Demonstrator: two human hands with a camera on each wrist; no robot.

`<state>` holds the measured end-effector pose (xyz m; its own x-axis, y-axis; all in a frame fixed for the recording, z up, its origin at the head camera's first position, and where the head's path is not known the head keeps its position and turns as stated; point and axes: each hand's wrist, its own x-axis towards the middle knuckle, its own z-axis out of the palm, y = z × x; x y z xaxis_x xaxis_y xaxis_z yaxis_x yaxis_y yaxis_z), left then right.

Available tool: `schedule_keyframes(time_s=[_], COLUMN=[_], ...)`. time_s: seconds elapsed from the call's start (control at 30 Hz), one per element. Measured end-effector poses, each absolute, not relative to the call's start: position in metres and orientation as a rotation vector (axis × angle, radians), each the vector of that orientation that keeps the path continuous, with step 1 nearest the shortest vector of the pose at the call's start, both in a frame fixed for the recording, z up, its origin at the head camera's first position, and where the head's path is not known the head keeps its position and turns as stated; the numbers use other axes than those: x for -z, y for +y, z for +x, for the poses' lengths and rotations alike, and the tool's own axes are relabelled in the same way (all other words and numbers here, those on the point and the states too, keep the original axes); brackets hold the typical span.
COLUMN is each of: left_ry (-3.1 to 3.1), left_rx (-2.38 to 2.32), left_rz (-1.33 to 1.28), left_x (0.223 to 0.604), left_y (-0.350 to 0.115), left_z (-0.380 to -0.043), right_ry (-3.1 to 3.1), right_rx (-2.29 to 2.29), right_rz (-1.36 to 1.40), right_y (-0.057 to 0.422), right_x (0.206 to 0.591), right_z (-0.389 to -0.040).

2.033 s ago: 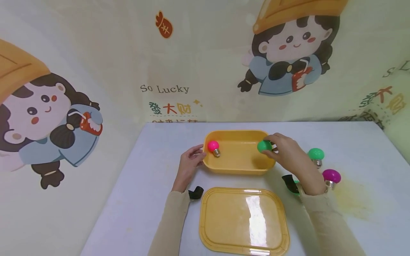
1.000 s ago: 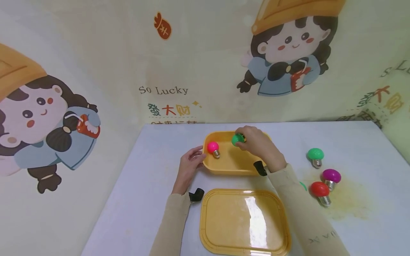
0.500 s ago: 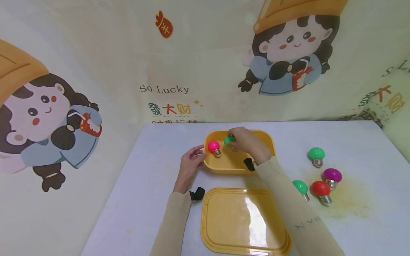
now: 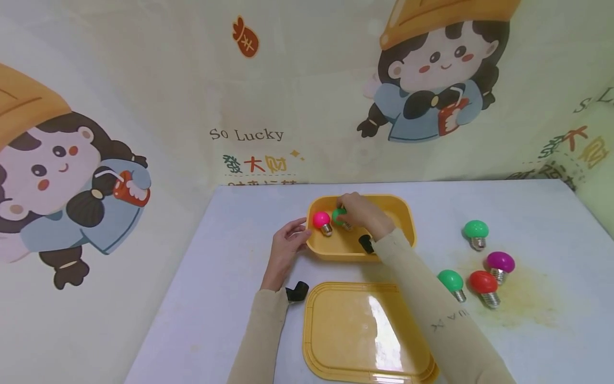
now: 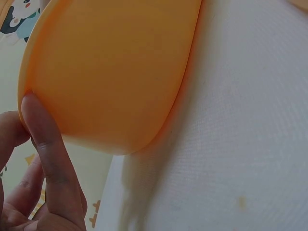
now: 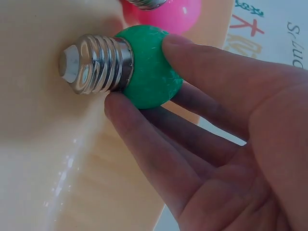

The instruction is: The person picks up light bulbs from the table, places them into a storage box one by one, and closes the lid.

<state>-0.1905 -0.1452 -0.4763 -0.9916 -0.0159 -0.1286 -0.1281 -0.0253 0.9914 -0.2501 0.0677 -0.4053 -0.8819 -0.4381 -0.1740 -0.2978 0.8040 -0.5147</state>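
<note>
In the head view my right hand (image 4: pixel 362 210) is inside the yellow box (image 4: pixel 336 255), holding a green light bulb (image 4: pixel 338 216). The right wrist view shows thumb and fingertips pinching the bulb's green globe (image 6: pixel 149 67), its silver screw base (image 6: pixel 103 62) pointing away from the palm, close over the box floor. A pink light bulb (image 4: pixel 321 220) lies beside it in the box's left end. My left hand (image 4: pixel 287 245) is at the box's left end; in the left wrist view its thumb (image 5: pixel 48 139) lies against the outer wall and another finger meets the rim.
A yellow lid (image 4: pixel 345 330) lies flat on the white table (image 4: pixel 211 298) in front of the box. To the right lie a green bulb (image 4: pixel 476 229), a purple bulb (image 4: pixel 500 262), a red bulb (image 4: pixel 483 282) and another green bulb (image 4: pixel 451 280). A printed cloth hangs behind.
My right hand has carried the green bulb from the box's right end leftward and down, next to the pink bulb. My left hand stays at the box's left end.
</note>
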Motion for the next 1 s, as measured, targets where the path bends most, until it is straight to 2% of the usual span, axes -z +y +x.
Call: schedule_keyframes(time_s=[0.6, 1.0], left_ry=[2.143, 2.129], left_rx=[-2.182, -2.174], left_rz=[-0.155, -0.165], left_x=[0.476, 0.472], left_y=[-0.144, -0.145], left_z=[-0.189, -0.188], right_ry=[2.696, 2.784], right_rx=[0.671, 0.638], right_rz=[-0.545, -0.594], right_y=[0.067, 0.079], right_x=[0.400, 0.383], right_z=[-0.252, -0.239])
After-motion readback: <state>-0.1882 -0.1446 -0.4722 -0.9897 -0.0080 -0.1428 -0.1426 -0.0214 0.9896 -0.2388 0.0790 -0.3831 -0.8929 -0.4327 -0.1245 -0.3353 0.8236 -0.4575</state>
